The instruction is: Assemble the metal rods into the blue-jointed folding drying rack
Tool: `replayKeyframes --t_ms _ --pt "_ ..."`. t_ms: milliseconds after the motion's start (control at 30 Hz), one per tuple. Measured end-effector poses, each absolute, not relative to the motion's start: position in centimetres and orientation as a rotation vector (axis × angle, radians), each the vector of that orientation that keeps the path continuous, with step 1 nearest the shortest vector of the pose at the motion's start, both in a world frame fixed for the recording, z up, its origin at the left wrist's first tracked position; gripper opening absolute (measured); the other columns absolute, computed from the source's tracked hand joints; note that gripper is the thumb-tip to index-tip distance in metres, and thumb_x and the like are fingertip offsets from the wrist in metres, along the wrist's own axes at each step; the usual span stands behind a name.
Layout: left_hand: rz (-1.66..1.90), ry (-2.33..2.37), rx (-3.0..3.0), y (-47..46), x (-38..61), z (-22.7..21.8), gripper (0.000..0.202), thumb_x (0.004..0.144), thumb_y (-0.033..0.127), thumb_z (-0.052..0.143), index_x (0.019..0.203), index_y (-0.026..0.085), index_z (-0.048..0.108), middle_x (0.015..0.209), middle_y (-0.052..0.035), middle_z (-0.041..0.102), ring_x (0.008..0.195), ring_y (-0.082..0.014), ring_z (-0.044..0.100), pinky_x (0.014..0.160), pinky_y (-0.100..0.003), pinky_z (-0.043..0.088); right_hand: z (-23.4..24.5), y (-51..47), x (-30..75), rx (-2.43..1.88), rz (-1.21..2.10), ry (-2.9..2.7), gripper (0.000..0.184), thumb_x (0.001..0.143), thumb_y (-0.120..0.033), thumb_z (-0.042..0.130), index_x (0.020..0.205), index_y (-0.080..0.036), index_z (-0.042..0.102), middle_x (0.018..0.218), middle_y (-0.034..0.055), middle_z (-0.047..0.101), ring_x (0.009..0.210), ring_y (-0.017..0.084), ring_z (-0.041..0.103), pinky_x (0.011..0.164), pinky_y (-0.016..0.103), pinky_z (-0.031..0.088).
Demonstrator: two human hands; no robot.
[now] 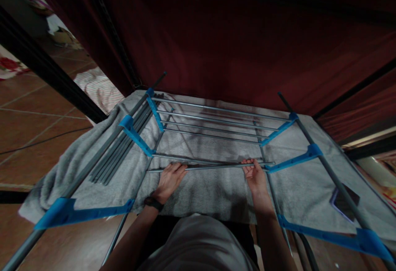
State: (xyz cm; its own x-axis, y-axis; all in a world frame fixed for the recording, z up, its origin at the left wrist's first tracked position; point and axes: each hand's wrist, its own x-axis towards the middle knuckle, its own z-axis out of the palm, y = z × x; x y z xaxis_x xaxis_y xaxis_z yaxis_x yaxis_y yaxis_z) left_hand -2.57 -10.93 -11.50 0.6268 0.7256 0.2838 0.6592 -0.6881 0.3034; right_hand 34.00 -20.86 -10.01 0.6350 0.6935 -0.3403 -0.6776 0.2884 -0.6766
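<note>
A rack of grey metal rods (213,118) and blue plastic brackets (136,137) lies on a grey towel (210,188). My left hand (169,179) and my right hand (255,176) both curl their fingers over the same loose grey rod (213,166), which runs left to right between two blue brackets at the near side of the rack. A dark watch sits on my left wrist. Several spare rods (119,151) lie in a bundle on the towel to the left.
A dark phone (345,201) lies on the towel at the right. Long side poles with blue brackets (80,212) run toward me on both sides. A dark red curtain (235,40) hangs behind. Brown floor tiles (34,130) lie to the left.
</note>
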Motion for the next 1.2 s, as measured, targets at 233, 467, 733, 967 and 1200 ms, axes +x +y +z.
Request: replayKeyframes --t_ms 233,467,733,967,1200 --pt "0.562 1.191 2.692 -10.97 -2.58 -11.5 0.039 0.107 0.043 0.041 0.117 0.02 0.072 0.103 -0.0081 0.073 0.094 -0.0237 0.067 0.09 -0.041 0.05 -10.14 -20.93 33.99 -0.902 0.917 -0.033 0.01 0.082 -0.023 0.074 0.083 -0.024 0.065 0.076 -0.0033 0.071 0.073 0.013 0.07 0.078 0.026 0.062" --pt "0.602 1.251 2.672 -10.96 -2.69 -11.83 0.034 0.106 0.035 0.042 0.116 0.021 0.071 0.105 -0.0082 0.074 0.098 -0.025 0.067 0.093 -0.042 0.051 -10.53 -21.12 34.08 -0.885 0.926 -0.08 0.015 0.08 -0.027 0.078 0.086 -0.023 0.065 0.079 -0.0048 0.072 0.074 0.011 0.071 0.082 0.025 0.062" --pt "0.724 1.241 2.626 -10.91 -2.76 -11.98 0.033 0.106 0.039 0.042 0.111 0.02 0.068 0.102 -0.008 0.076 0.095 -0.0262 0.07 0.089 -0.041 0.052 -10.79 -21.23 34.39 -0.867 0.946 -0.068 0.011 0.08 -0.025 0.074 0.083 -0.023 0.064 0.08 -0.0045 0.072 0.078 0.011 0.071 0.082 0.026 0.062" --pt "0.727 1.24 2.61 -10.98 -2.85 -12.08 0.031 0.106 0.039 0.042 0.101 0.021 0.066 0.094 -0.0068 0.075 0.091 -0.0252 0.07 0.088 -0.041 0.051 -10.59 -21.63 34.2 -0.846 0.945 -0.082 0.015 0.074 -0.022 0.073 0.087 -0.023 0.066 0.086 -0.0035 0.075 0.086 0.013 0.072 0.086 0.028 0.061" --pt "0.722 1.249 2.617 -11.1 -2.82 -11.55 0.031 0.105 0.041 0.043 0.099 0.022 0.067 0.094 -0.0073 0.075 0.092 -0.0253 0.069 0.087 -0.04 0.051 -10.36 -21.44 33.9 -0.857 0.932 -0.049 0.016 0.075 -0.024 0.076 0.088 -0.023 0.066 0.086 -0.0028 0.075 0.083 0.012 0.072 0.084 0.026 0.061"
